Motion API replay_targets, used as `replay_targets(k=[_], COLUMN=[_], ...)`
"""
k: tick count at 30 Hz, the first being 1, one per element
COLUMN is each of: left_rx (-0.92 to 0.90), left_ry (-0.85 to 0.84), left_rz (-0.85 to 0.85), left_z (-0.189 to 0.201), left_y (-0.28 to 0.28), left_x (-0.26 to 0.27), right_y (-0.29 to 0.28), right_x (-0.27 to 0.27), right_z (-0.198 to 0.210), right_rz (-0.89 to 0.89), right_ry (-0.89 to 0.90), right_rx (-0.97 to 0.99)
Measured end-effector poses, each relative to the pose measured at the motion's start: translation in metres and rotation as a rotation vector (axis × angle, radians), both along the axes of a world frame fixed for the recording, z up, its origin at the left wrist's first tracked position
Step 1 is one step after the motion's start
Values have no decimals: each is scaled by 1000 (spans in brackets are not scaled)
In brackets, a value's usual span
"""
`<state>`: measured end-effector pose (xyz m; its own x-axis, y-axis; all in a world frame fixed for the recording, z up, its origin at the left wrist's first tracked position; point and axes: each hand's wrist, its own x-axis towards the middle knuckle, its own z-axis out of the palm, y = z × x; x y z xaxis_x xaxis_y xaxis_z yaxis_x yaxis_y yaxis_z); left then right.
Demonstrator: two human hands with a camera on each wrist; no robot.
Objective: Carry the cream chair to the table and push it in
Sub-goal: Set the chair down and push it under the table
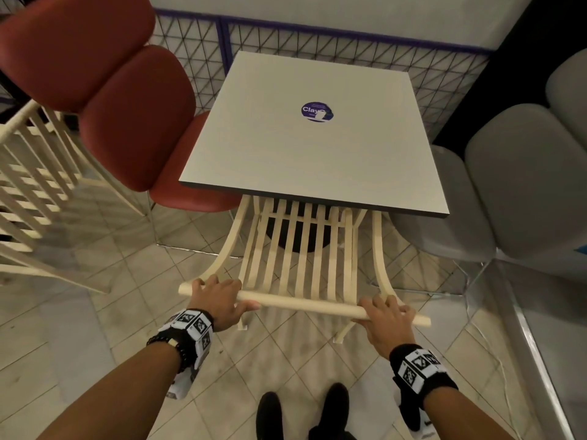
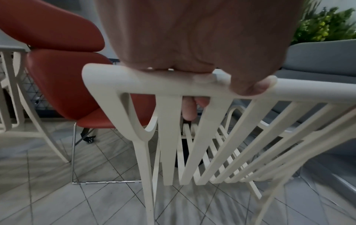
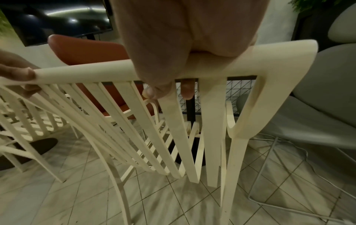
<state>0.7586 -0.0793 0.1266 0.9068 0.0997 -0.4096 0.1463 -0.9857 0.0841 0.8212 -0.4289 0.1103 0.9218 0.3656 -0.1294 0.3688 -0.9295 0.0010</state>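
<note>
Item 1, your left hand (image 1: 219, 300): fingers (image 2: 189, 109) curled over the top rail of the cream slatted wooden chair (image 1: 295, 255), thumb on the near face of the rail, grasping it close to the left end.

Item 2, your right hand (image 1: 386, 315): fingers (image 3: 187, 89) wrapped over the same rail near its right end, tips showing between the slats on the far side; grasp firm.

Item 3, the cream chair: backrest nearest you, its slats running away and under the near edge of the table. The seat is hidden beneath the square light-grey surface (image 1: 317, 154), so the chair sits partly under it. In the wrist views the rear legs reach the tiled floor (image 1: 95, 344); whether they bear on it you cannot tell.

Item 4, the surface: carries a round purple sticker (image 1: 316, 111) near its middle, on a dark pedestal base seen through the slats.

Item 5, left of the surface: a red padded chair (image 1: 127, 100) with a thin metal frame, seat edge just beside the table.

Item 6, far left: further cream slatted chairs (image 1: 35, 192).

Item 7, right: grey upholstered chairs (image 1: 521, 185).

Item 8, far side: a black wire-grid partition (image 1: 349, 49) with a blue frame.

Item 9, near edge: your dark shoes (image 1: 301, 414) on the tiles.
</note>
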Motion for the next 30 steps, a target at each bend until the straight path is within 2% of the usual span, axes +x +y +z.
replay_targets(k=[4, 9, 17, 30], left_rx=[0, -15, -42, -86], left_ry=[-5, -78, -96, 0], left_rz=[-11, 4, 7, 49], left_z=[1, 0, -6, -4], left_y=[-6, -11, -6, -4], left_x=[0, 2, 2, 6], right_y=[-6, -8, -9, -7], right_x=[4, 12, 12, 12], right_z=[-1, -3, -5, -6], right_rz=[2, -36, -64, -79], right_ry=[-36, 28, 45, 89], right_rx=[-13, 56, 115, 112])
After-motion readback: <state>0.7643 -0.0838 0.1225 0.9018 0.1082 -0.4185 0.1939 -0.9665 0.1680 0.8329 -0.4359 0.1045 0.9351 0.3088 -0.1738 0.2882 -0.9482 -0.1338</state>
